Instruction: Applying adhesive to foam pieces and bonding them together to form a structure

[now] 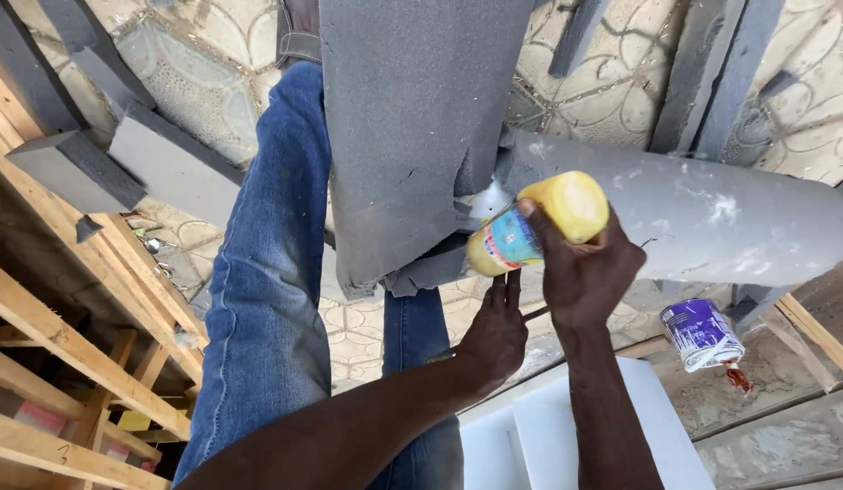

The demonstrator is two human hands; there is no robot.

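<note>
My right hand [585,272] grips a yellow plastic bottle [539,225] with a blue label, tipped so its nozzle end points left at a sheet of grey foam [412,136]. The foam sheet lies over my jeans-clad leg [276,263], and a second grey foam piece [712,218] stretches out to the right behind the bottle. My left hand [496,331] is below the bottle, fingers extended upward, touching the lower edge of the foam. It holds nothing that I can see.
A small purple-labelled can [703,334] lies on its side at the right, red liquid dripping from it. Grey foam offcuts [122,159] lie on the patterned tile floor. A wooden frame [67,345] fills the left. White boards [566,426] sit below my arms.
</note>
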